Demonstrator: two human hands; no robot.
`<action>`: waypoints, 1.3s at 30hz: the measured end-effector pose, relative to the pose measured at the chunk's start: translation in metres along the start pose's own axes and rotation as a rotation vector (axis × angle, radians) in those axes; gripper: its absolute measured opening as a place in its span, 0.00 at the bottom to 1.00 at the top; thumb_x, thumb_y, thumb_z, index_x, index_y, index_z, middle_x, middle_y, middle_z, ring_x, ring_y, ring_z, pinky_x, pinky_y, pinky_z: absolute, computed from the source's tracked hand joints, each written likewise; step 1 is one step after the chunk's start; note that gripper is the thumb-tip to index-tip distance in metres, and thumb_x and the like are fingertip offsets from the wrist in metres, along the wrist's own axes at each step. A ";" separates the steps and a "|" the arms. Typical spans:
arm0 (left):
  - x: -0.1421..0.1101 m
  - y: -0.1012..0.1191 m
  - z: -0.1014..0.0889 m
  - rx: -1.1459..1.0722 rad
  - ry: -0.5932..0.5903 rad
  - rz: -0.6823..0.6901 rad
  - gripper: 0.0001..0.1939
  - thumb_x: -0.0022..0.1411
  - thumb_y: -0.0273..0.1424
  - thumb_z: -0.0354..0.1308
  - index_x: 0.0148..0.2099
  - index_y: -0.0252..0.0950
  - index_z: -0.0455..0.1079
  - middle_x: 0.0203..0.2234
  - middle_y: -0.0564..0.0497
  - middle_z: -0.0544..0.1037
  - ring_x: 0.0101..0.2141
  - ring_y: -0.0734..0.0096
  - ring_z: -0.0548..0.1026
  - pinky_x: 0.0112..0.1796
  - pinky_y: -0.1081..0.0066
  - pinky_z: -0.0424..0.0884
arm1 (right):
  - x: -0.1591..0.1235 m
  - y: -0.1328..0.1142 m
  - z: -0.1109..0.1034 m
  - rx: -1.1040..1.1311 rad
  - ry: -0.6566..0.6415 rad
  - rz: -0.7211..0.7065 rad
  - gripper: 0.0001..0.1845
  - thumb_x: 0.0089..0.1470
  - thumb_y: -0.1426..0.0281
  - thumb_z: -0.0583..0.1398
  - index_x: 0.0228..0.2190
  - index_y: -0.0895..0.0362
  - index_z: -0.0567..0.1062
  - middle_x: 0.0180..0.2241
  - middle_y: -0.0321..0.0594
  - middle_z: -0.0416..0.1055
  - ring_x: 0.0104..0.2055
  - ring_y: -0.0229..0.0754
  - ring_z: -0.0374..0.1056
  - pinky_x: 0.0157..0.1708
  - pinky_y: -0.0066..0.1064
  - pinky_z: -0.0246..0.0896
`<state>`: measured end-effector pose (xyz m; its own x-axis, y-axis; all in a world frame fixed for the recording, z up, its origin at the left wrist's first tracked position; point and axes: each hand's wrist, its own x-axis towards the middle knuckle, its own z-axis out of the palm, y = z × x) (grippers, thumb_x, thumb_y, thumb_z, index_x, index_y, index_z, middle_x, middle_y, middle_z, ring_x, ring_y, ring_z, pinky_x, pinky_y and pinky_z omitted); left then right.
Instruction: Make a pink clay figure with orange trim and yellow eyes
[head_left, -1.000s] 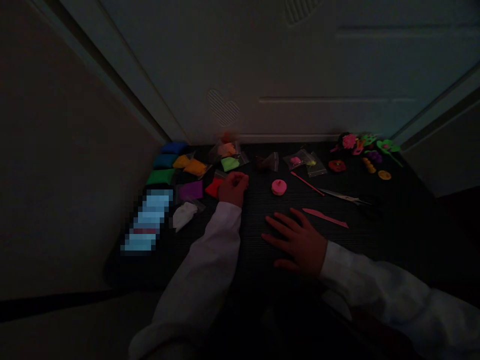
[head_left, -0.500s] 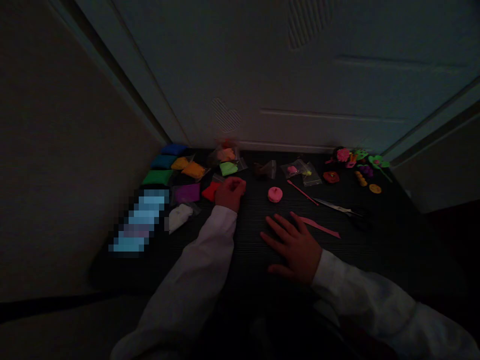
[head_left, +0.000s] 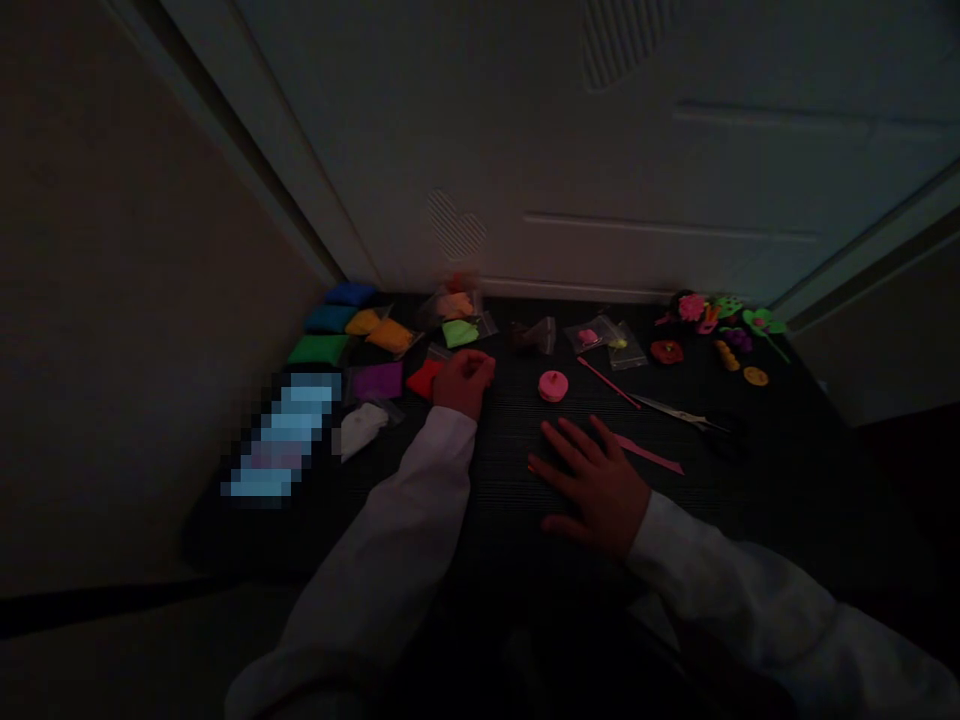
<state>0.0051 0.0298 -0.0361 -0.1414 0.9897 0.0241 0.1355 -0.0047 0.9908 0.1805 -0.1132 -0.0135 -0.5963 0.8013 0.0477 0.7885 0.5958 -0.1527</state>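
My left hand [head_left: 461,384] rests on the dark table with thumb and fingers curled together in a pinch, beside a packet of red clay [head_left: 425,378]. Whatever it may hold is too small or hidden to make out. Palm down and fingers spread, my right hand [head_left: 598,485] lies on the tabletop. A tiny orange bit [head_left: 531,464] shows at the tip of one of its fingers. Partly under this hand's edge runs a flat pink clay strip [head_left: 652,456]. Between and beyond the hands sits a round, layered pink clay piece [head_left: 553,386].
Scissors [head_left: 679,413] and a thin pink stick [head_left: 609,382] lie right of centre. Clay packets, including purple [head_left: 377,381], white [head_left: 364,430] and green [head_left: 319,351], fill the left side. Finished clay flowers [head_left: 690,307] are at the back right. A white door panel [head_left: 510,150] rises behind the table.
My right hand has slid slightly, and an orange bit now shows at its fingertip. The left hand keeps its pinch. The whole view has shifted a little.
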 end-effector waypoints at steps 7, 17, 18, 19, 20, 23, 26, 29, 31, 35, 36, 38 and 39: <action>0.000 0.001 0.000 -0.014 -0.003 -0.002 0.07 0.44 0.32 0.57 0.26 0.35 0.64 0.15 0.58 0.67 0.18 0.80 0.65 0.21 0.78 0.61 | 0.000 0.001 0.001 0.002 0.018 0.007 0.34 0.47 0.48 0.47 0.52 0.50 0.57 0.59 0.47 0.42 0.59 0.56 0.38 0.52 0.57 0.27; 0.001 -0.001 0.001 -0.005 0.004 0.002 0.06 0.44 0.31 0.57 0.26 0.35 0.64 0.15 0.58 0.67 0.18 0.80 0.65 0.21 0.78 0.61 | 0.002 0.005 0.004 0.040 0.056 0.041 0.34 0.48 0.49 0.47 0.53 0.54 0.56 0.58 0.49 0.43 0.58 0.54 0.40 0.53 0.54 0.29; 0.001 0.000 0.001 -0.007 0.005 0.001 0.06 0.44 0.31 0.57 0.26 0.35 0.64 0.15 0.58 0.67 0.18 0.80 0.65 0.21 0.78 0.61 | 0.003 0.006 0.005 0.052 0.072 0.047 0.33 0.49 0.51 0.48 0.53 0.55 0.56 0.58 0.49 0.45 0.57 0.52 0.42 0.53 0.52 0.30; 0.001 0.000 0.001 -0.009 0.005 -0.001 0.06 0.44 0.31 0.57 0.26 0.35 0.64 0.15 0.58 0.67 0.18 0.80 0.65 0.21 0.78 0.61 | 0.003 0.008 0.005 0.068 0.092 0.060 0.31 0.49 0.53 0.49 0.52 0.55 0.58 0.56 0.48 0.49 0.56 0.51 0.45 0.53 0.51 0.33; 0.001 0.001 0.002 -0.011 0.005 -0.004 0.06 0.44 0.31 0.57 0.26 0.35 0.63 0.15 0.58 0.67 0.18 0.80 0.65 0.21 0.78 0.61 | 0.005 0.009 0.006 0.089 0.111 0.075 0.28 0.50 0.55 0.50 0.50 0.55 0.60 0.54 0.47 0.54 0.54 0.49 0.49 0.52 0.49 0.36; -0.001 0.004 0.002 -0.017 0.001 -0.011 0.06 0.44 0.31 0.57 0.26 0.35 0.63 0.15 0.58 0.67 0.17 0.81 0.64 0.21 0.78 0.61 | 0.008 0.012 0.007 0.157 0.163 0.126 0.17 0.51 0.62 0.52 0.42 0.55 0.68 0.44 0.44 0.65 0.46 0.45 0.57 0.46 0.42 0.46; -0.001 0.005 0.002 -0.022 -0.006 -0.012 0.06 0.44 0.30 0.57 0.26 0.34 0.63 0.15 0.58 0.67 0.18 0.81 0.65 0.21 0.78 0.61 | 0.012 0.008 0.007 0.188 0.194 0.159 0.11 0.52 0.65 0.51 0.34 0.55 0.71 0.37 0.41 0.67 0.41 0.42 0.59 0.42 0.38 0.48; -0.001 0.004 0.002 -0.028 -0.007 -0.008 0.06 0.44 0.30 0.57 0.26 0.34 0.63 0.15 0.58 0.67 0.17 0.81 0.65 0.21 0.79 0.60 | 0.015 0.002 0.006 0.180 0.187 0.160 0.10 0.52 0.64 0.52 0.32 0.55 0.70 0.35 0.39 0.68 0.40 0.40 0.59 0.41 0.37 0.47; 0.000 0.004 0.002 -0.032 -0.003 -0.007 0.06 0.44 0.30 0.56 0.26 0.34 0.63 0.15 0.58 0.67 0.17 0.81 0.64 0.20 0.79 0.60 | 0.016 -0.002 0.006 0.164 0.168 0.154 0.10 0.51 0.63 0.52 0.31 0.56 0.70 0.35 0.39 0.67 0.40 0.40 0.59 0.41 0.36 0.47; 0.000 0.003 0.002 -0.042 0.005 -0.002 0.05 0.45 0.30 0.56 0.26 0.34 0.63 0.14 0.59 0.66 0.17 0.82 0.64 0.20 0.80 0.60 | 0.015 -0.007 0.005 0.147 0.146 0.159 0.15 0.50 0.59 0.52 0.34 0.56 0.69 0.39 0.41 0.67 0.43 0.42 0.58 0.43 0.38 0.47; 0.000 0.003 0.003 -0.043 0.006 0.000 0.05 0.45 0.30 0.56 0.26 0.34 0.63 0.14 0.59 0.66 0.17 0.82 0.64 0.19 0.80 0.60 | 0.014 -0.008 0.005 0.136 0.142 0.152 0.18 0.50 0.58 0.51 0.37 0.57 0.68 0.42 0.42 0.66 0.45 0.44 0.57 0.45 0.40 0.46; 0.000 0.003 0.003 -0.046 0.006 0.003 0.05 0.45 0.29 0.56 0.25 0.34 0.63 0.14 0.59 0.66 0.16 0.82 0.64 0.19 0.80 0.60 | 0.012 -0.011 0.005 0.092 0.124 0.117 0.25 0.50 0.55 0.49 0.46 0.57 0.64 0.50 0.45 0.59 0.52 0.47 0.51 0.49 0.44 0.41; 0.000 0.003 0.003 -0.048 0.007 0.005 0.05 0.44 0.29 0.56 0.25 0.34 0.63 0.14 0.59 0.66 0.16 0.82 0.64 0.19 0.80 0.60 | 0.011 -0.012 0.005 0.064 0.107 0.097 0.29 0.50 0.53 0.48 0.50 0.57 0.60 0.54 0.46 0.54 0.55 0.48 0.47 0.51 0.46 0.38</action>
<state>0.0083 0.0306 -0.0338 -0.1474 0.9886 0.0293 0.0894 -0.0162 0.9959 0.1632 -0.1117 -0.0165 -0.4959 0.8579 0.1346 0.8281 0.5138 -0.2244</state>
